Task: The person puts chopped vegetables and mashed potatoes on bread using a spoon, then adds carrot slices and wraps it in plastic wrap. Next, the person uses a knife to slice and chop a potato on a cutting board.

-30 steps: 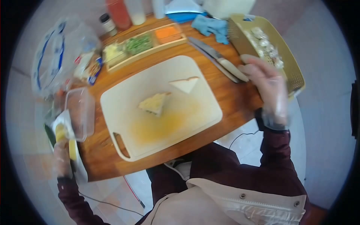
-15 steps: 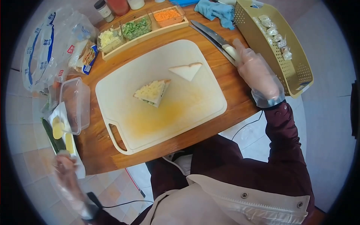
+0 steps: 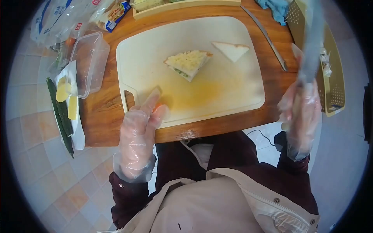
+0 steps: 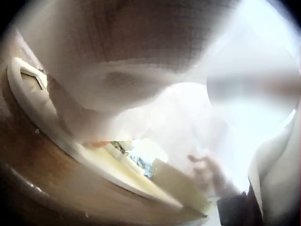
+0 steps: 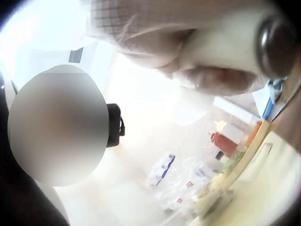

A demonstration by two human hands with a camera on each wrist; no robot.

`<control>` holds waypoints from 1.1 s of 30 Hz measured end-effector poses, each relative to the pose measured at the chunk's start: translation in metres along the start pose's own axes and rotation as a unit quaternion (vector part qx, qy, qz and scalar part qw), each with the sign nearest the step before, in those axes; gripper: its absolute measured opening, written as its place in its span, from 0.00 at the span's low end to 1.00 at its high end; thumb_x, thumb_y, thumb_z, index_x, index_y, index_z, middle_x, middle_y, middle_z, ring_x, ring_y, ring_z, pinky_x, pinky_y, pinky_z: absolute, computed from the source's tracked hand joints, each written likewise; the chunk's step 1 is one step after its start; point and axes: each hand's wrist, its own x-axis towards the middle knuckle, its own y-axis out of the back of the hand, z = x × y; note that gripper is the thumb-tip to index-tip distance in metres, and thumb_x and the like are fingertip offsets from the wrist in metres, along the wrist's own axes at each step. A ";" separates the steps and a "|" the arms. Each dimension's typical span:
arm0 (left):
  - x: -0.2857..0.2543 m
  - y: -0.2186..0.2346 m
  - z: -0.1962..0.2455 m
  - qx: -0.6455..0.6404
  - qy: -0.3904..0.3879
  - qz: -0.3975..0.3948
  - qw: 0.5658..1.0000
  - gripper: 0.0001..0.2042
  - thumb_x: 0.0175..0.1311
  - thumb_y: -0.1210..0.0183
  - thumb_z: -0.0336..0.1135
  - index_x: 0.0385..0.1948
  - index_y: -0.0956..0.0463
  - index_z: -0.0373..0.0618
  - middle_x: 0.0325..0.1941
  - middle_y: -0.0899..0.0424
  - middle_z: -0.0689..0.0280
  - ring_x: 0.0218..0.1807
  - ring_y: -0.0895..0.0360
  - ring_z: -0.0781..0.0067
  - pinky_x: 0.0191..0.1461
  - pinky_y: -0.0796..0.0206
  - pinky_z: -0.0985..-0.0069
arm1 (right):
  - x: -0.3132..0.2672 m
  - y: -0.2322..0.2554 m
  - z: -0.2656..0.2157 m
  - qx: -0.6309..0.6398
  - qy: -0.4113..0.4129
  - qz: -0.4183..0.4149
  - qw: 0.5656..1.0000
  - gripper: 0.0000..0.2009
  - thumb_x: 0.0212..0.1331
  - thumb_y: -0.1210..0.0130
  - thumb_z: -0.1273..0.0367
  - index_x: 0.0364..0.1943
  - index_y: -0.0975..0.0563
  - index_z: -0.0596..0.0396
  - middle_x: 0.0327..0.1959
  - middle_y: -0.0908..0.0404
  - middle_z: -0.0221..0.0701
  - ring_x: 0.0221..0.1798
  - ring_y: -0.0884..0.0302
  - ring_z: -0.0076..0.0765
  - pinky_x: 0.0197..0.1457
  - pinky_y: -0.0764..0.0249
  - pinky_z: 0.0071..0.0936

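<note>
The person's left hand (image 3: 136, 145), in a clear glove, pinches a small orange piece (image 3: 157, 106) between thumb and fingers at the near left part of the white cutting board (image 3: 143, 50); whether the piece touches the board I cannot tell. The right hand (image 3: 303, 112), also gloved, is clamped round the pale handle of a knife (image 3: 312, 46), its blade pointing up and blurred, past the board's right edge. The two hands are well apart. On the board, a sandwich wedge (image 3: 188, 64) topped with pale yellow shreds sits around the middle, and a bread triangle (image 3: 234, 52) lies near the far right corner. A second knife (image 3: 268, 39) rests on the wooden table (image 3: 105, 112) between the board and the perforated basket (image 3: 337, 83).
</note>
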 end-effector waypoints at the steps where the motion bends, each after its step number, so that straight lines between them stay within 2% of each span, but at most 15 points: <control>1: -0.002 -0.002 -0.004 0.003 0.001 -0.005 1.000 0.23 0.68 0.39 0.16 0.65 0.21 0.38 0.53 0.25 0.66 0.48 0.22 0.72 0.50 0.26 0.78 | -0.004 -0.006 0.010 0.038 0.032 -0.044 0.998 0.38 0.73 0.38 0.52 0.78 0.38 0.62 0.32 0.23 0.29 0.19 0.32 0.15 0.20 0.33 0.17; 2: -0.004 -0.003 -0.010 0.008 -0.004 0.006 1.000 0.23 0.67 0.38 0.15 0.65 0.21 0.37 0.53 0.24 0.64 0.49 0.21 0.71 0.53 0.25 0.75 | -0.007 -0.010 0.012 0.040 0.028 -0.042 0.998 0.38 0.73 0.38 0.52 0.78 0.38 0.62 0.32 0.23 0.29 0.19 0.32 0.15 0.20 0.33 0.17; 5: -0.008 -0.003 -0.004 0.016 0.018 0.051 0.998 0.24 0.63 0.32 0.20 0.63 0.19 0.38 0.48 0.18 0.59 0.46 0.20 0.62 0.53 0.25 0.68 | -0.009 -0.031 0.004 -0.109 0.119 -0.247 0.956 0.32 0.76 0.42 0.63 0.79 0.38 0.62 0.37 0.17 0.32 0.29 0.20 0.22 0.32 0.22 0.23; 8: -0.018 0.000 -0.009 -0.014 0.032 0.074 0.997 0.26 0.59 0.26 0.27 0.61 0.18 0.38 0.46 0.13 0.54 0.45 0.18 0.54 0.51 0.25 0.65 | -0.005 -0.049 -0.013 -0.184 -0.017 -0.418 0.889 0.30 0.78 0.50 0.67 0.80 0.40 0.59 0.36 0.17 0.33 0.35 0.16 0.32 0.43 0.18 0.32; 12: -0.018 0.015 -0.005 0.027 -0.025 -0.020 0.999 0.26 0.56 0.25 0.26 0.60 0.18 0.38 0.56 0.13 0.52 0.53 0.16 0.54 0.56 0.24 0.66 | -0.012 -0.072 0.001 -0.339 0.182 -0.373 0.845 0.32 0.71 0.45 0.68 0.79 0.36 0.52 0.31 0.22 0.31 0.33 0.20 0.38 0.37 0.19 0.33; 14: -0.021 0.012 -0.009 0.034 -0.046 -0.002 0.998 0.25 0.57 0.25 0.25 0.59 0.17 0.38 0.54 0.12 0.53 0.52 0.15 0.56 0.55 0.23 0.67 | -0.013 -0.081 -0.002 -0.447 0.245 -0.351 0.786 0.34 0.65 0.41 0.68 0.78 0.32 0.47 0.27 0.27 0.29 0.29 0.22 0.34 0.32 0.20 0.32; 16: -0.030 0.008 -0.016 0.040 -0.065 0.019 0.997 0.23 0.57 0.25 0.25 0.57 0.17 0.37 0.53 0.12 0.53 0.50 0.15 0.57 0.55 0.23 0.67 | -0.013 -0.086 -0.008 -0.450 0.190 -0.380 0.786 0.31 0.69 0.45 0.66 0.78 0.33 0.44 0.29 0.24 0.31 0.32 0.21 0.39 0.37 0.20 0.37; 18: -0.045 0.010 -0.029 -0.144 0.082 0.089 0.982 0.19 0.59 0.25 0.25 0.53 0.16 0.37 0.52 0.12 0.55 0.51 0.15 0.59 0.53 0.23 0.68 | -0.012 -0.089 -0.010 -0.452 0.134 -0.409 0.781 0.29 0.73 0.50 0.63 0.79 0.34 0.41 0.32 0.21 0.34 0.35 0.20 0.44 0.41 0.19 0.42; 22: -0.056 0.020 -0.036 -0.091 0.026 0.139 0.986 0.17 0.60 0.24 0.26 0.51 0.15 0.38 0.50 0.12 0.57 0.49 0.15 0.63 0.48 0.23 0.68 | -0.001 -0.094 -0.019 -0.465 0.104 -0.451 0.754 0.32 0.72 0.49 0.63 0.81 0.36 0.38 0.32 0.20 0.32 0.34 0.21 0.43 0.40 0.18 0.41; 25: -0.053 0.018 -0.032 -0.208 0.054 0.128 0.968 0.18 0.56 0.26 0.22 0.50 0.15 0.39 0.49 0.13 0.57 0.46 0.15 0.60 0.44 0.23 0.68 | 0.001 -0.099 -0.019 -0.463 0.142 -0.454 0.748 0.33 0.71 0.49 0.63 0.81 0.37 0.36 0.29 0.23 0.32 0.32 0.21 0.40 0.38 0.18 0.40; 26: -0.038 0.026 -0.028 -0.037 -0.098 0.070 0.992 0.19 0.62 0.29 0.21 0.55 0.21 0.35 0.52 0.15 0.55 0.50 0.15 0.62 0.49 0.21 0.67 | 0.001 -0.101 -0.020 -0.455 0.162 -0.448 0.752 0.33 0.71 0.49 0.63 0.81 0.37 0.35 0.28 0.24 0.32 0.31 0.22 0.39 0.37 0.18 0.39; 27: -0.028 0.029 -0.027 0.137 -0.246 0.008 0.960 0.20 0.68 0.33 0.20 0.60 0.28 0.31 0.56 0.17 0.54 0.54 0.15 0.65 0.54 0.19 0.67 | 0.001 -0.103 -0.021 -0.447 0.182 -0.441 0.756 0.33 0.71 0.48 0.63 0.81 0.37 0.34 0.27 0.24 0.32 0.30 0.22 0.39 0.35 0.18 0.39; 28: -0.026 0.027 -0.027 0.135 -0.246 0.009 0.960 0.20 0.68 0.33 0.20 0.60 0.28 0.31 0.56 0.17 0.54 0.54 0.15 0.65 0.54 0.19 0.67 | -0.001 -0.108 -0.026 -0.493 0.203 -0.428 0.730 0.33 0.70 0.47 0.65 0.80 0.35 0.32 0.26 0.27 0.32 0.28 0.24 0.38 0.31 0.20 0.38; 29: -0.024 0.022 -0.024 0.066 -0.168 -0.029 0.983 0.18 0.70 0.36 0.21 0.59 0.26 0.32 0.55 0.16 0.54 0.56 0.15 0.63 0.56 0.21 0.67 | -0.002 -0.111 -0.029 -0.538 0.224 -0.412 0.701 0.33 0.70 0.46 0.66 0.80 0.34 0.30 0.24 0.29 0.31 0.25 0.25 0.36 0.27 0.21 0.37; 33: -0.018 0.008 -0.021 -0.028 -0.079 -0.049 0.995 0.13 0.71 0.39 0.24 0.55 0.20 0.34 0.53 0.15 0.52 0.55 0.16 0.57 0.56 0.24 0.66 | -0.005 -0.112 -0.028 -0.562 0.254 -0.388 0.685 0.35 0.65 0.42 0.70 0.78 0.31 0.28 0.23 0.32 0.30 0.21 0.29 0.34 0.22 0.24 0.35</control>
